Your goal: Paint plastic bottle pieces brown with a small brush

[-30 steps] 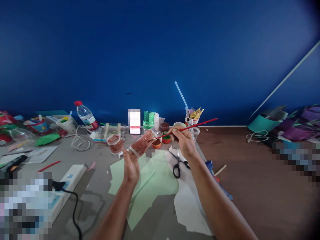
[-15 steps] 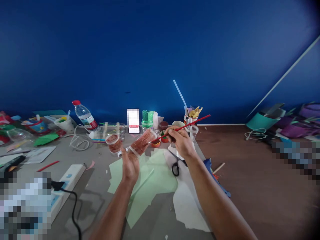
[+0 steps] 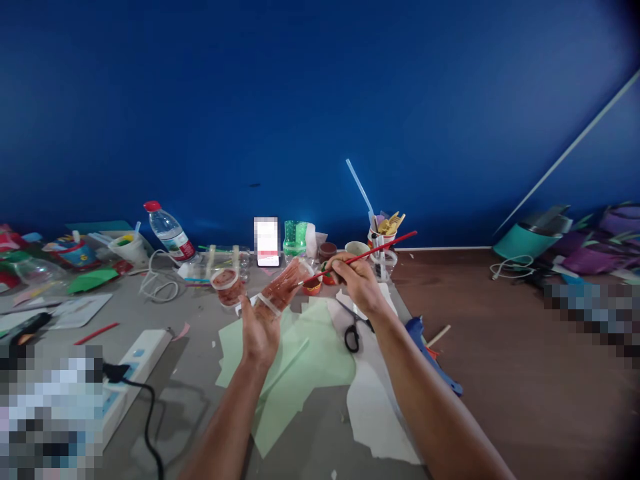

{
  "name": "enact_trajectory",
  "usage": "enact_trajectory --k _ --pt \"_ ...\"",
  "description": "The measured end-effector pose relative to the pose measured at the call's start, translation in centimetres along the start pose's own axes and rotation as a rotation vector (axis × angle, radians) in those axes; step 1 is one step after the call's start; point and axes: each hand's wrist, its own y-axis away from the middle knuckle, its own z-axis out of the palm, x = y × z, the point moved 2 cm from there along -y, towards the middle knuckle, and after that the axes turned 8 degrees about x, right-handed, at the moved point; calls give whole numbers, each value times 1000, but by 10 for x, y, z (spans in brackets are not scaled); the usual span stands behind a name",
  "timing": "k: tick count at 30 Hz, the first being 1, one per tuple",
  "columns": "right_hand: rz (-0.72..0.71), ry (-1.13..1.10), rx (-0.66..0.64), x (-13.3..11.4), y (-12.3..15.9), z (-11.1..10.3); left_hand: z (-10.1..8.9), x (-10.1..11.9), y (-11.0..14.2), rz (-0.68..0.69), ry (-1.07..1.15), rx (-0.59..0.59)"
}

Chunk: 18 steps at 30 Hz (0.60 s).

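My left hand point(image 3: 261, 337) is closed around the lower end of a clear plastic cup-like piece point(image 3: 281, 293), streaked with reddish-brown paint and tilted up to the right. A whitish strip crosses it near my fingers. My right hand point(image 3: 356, 283) pinches a slim red paintbrush point(image 3: 383, 245); its tip is at the painted side of the piece. Just left of my left hand is a round clear tub point(image 3: 226, 290), also coated reddish-brown. Behind the brush stands a small paint pot point(image 3: 312, 288), partly hidden.
Black-handled scissors point(image 3: 352, 338) lie on white paper beside green paper point(image 3: 310, 353). A bottle point(image 3: 173, 233), a lit phone point(image 3: 267, 241) and a cup of wooden utensils point(image 3: 387, 230) stand along the back. A power strip point(image 3: 143, 353) with a black cable is at left; a blue glue gun point(image 3: 433, 357) lies right.
The brush has shifted slightly down and left with my right hand. My left hand and the painted piece stay almost still.
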Motion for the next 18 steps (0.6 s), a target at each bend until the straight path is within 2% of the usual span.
enact_trajectory --k 4,6,9,11,16,18 --pt "-36 -17 99 -1 -2 -5 0 0 0 -26 -1 -37" --pt "-27 -48 54 -2 1 -1 2 1 1 -27 9 -67" --pt "-10 -50 -80 -3 7 12 4 2 2 -41 9 -89" --pt "-4 -35 -99 -3 8 15 6 2 4 -38 3 -77" --pt "-28 -61 45 -2 5 7 9 2 4 21 -25 -98" --pt "-14 -101 35 -2 5 7 10 0 4 49 -39 -126"
